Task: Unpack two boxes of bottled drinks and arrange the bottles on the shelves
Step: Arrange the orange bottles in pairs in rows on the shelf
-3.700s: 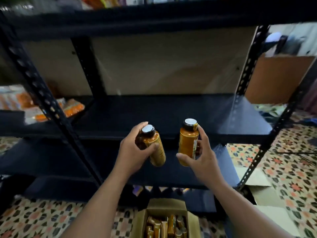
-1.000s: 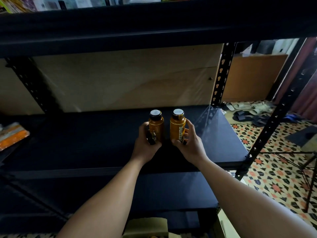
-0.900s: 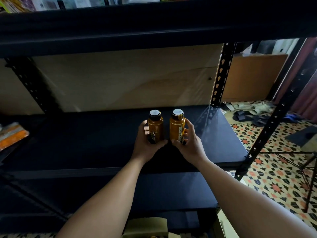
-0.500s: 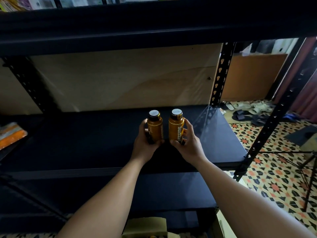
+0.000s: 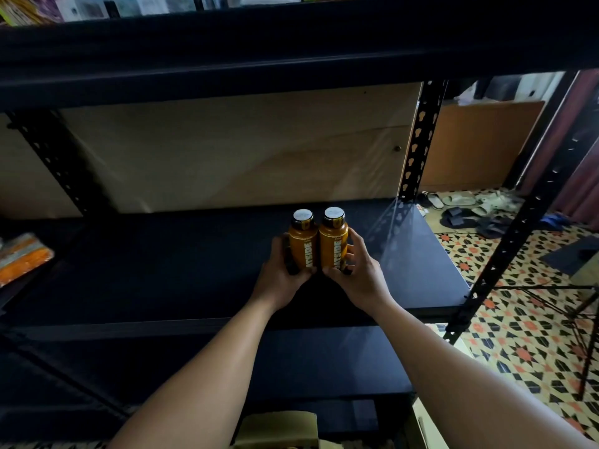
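Two orange bottles with dark caps stand upright, side by side and touching, on the black middle shelf [image 5: 181, 267]. My left hand [image 5: 278, 277] grips the left bottle [image 5: 302, 244] around its lower half. The right bottle [image 5: 334, 243] is gripped low down by my right hand [image 5: 359, 273]. Both labels face me. The top flap of a cardboard box [image 5: 278, 426] shows at the bottom edge, below the lower shelf; its contents are hidden.
An upper shelf beam [image 5: 291, 53] spans the top with packets above it. Perforated black uprights [image 5: 418, 140] stand at the right. Orange packets [image 5: 22, 257] lie at the far left. Patterned floor tiles [image 5: 518, 335] and sandals [image 5: 460, 209] lie to the right.
The two bottles went from held in the air onto the middle shelf, then were pushed together until they touch. The left bottle was turned so its label faces me.
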Motion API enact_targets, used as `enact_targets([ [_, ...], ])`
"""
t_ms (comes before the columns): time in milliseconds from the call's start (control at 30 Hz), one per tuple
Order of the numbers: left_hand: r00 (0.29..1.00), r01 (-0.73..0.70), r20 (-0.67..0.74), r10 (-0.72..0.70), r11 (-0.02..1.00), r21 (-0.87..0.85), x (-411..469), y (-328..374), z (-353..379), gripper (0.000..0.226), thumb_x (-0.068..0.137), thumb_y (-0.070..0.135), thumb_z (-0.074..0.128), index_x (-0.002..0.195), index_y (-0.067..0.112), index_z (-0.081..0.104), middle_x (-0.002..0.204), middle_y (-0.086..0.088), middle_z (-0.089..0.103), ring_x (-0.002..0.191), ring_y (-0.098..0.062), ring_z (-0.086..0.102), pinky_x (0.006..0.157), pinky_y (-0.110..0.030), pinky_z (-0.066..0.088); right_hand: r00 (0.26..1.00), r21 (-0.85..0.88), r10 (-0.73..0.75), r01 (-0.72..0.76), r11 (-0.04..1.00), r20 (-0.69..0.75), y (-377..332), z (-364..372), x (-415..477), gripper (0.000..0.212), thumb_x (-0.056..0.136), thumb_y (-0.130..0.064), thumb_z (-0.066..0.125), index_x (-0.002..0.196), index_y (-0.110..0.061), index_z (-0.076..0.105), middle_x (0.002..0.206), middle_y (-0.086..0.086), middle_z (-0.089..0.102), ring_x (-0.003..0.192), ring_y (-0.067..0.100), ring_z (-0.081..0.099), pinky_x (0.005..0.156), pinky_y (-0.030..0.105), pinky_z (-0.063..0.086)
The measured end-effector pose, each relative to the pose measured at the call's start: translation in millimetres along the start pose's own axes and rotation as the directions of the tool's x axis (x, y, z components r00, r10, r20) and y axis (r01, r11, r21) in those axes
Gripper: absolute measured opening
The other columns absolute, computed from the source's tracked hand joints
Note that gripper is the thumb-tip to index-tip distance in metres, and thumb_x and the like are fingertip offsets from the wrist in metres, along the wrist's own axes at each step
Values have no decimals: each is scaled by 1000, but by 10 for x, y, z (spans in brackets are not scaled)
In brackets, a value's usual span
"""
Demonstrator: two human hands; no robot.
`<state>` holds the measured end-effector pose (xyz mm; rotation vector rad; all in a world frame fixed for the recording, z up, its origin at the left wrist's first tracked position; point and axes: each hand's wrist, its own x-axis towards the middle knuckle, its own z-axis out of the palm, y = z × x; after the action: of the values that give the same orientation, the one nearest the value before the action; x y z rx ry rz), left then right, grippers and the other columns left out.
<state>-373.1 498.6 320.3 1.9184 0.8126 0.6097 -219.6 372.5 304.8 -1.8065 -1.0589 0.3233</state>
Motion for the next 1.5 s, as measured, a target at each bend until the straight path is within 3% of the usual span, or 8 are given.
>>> enact_targets([
  [200, 999, -29, -26, 30, 999, 25, -70, 22, 17, 72, 86, 31, 80, 142, 41, 36, 116, 30, 55, 114, 3, 54, 85, -12, 40, 1000, 13, -12, 12, 1000, 3, -26, -14, -42, 100, 87, -23, 80, 157, -51, 14, 137, -16, 56, 126, 14, 61, 105, 39, 53],
  [367, 992, -110, -35, 119, 976, 188, -137, 79, 39, 111, 90, 34, 74, 144, 67, -17, 149, 19, 47, 129, -5, 53, 101, -26, 45, 998, -63, -56, 55, 996, -5, -69, 3, -70, 112, 92, -27, 74, 150, -65, -14, 157, -4, 48, 137, 25, 54, 108, 50, 49],
  [533, 981, -178, -25, 191, 948, 265, -57, 40, 64, 109, 92, 36, 71, 143, 67, -20, 154, 5, 48, 130, -20, 58, 104, -39, 50, 997, -103, -69, 64, 993, -40, -45, 18, -47, 108, 93, -30, 72, 152, -63, -11, 157, -3, 47, 134, 27, 55, 108, 52, 49],
  [767, 971, -232, 0, 241, 932, 280, 263, 30, 183, 109, 92, 36, 70, 142, 67, -22, 150, 3, 53, 122, -25, 63, 97, -38, 53, 991, -122, -102, 91, 988, -87, 68, -40, 179, 108, 93, -19, 72, 156, -58, -8, 153, 0, 51, 130, 29, 59, 103, 55, 51],
  [933, 968, -250, 31, 251, 933, 257, 658, 94, 394, 109, 93, 34, 70, 150, 58, -19, 150, 7, 53, 122, -26, 63, 97, -36, 51, 987, -147, -104, 86, 985, -122, 222, -207, 461, 113, 92, -17, 71, 150, -65, -13, 147, 0, 58, 124, 28, 64, 104, 53, 52],
  [1067, 967, -254, 42, 252, 929, 268, 1023, 137, 596, 106, 93, 38, 69, 150, 57, -19, 149, 3, 54, 123, -28, 62, 95, -32, 47, 984, -171, -83, 56, 984, -158, 361, -323, 768, 110, 92, -16, 70, 156, -54, -12, 143, 3, 61, 120, 30, 66, 101, 52, 53],
  [1300, 970, -238, 1, 243, 948, 210, 1539, 170, 891, 80, 91, 35, 72, 154, 38, 23, 135, -1, 62, 119, -22, 62, 101, -36, 49, 981, -271, -33, -20, 962, -190, 594, -479, 1281, 110, 93, -25, 69, 155, -51, -19, 135, 12, 64, 107, 34, 69, 91, 49, 56],
  [1500, 981, -186, -13, 196, 949, 254, 1843, 202, 1086, 75, 91, 43, 69, 153, 37, 28, 141, -2, 58, 127, -25, 57, 108, -44, 46, 976, -311, -36, -34, 950, -216, 745, -579, 1568, 109, 95, -24, 68, 158, -45, -19, 143, 15, 58, 114, 35, 64, 93, 46, 54],
])
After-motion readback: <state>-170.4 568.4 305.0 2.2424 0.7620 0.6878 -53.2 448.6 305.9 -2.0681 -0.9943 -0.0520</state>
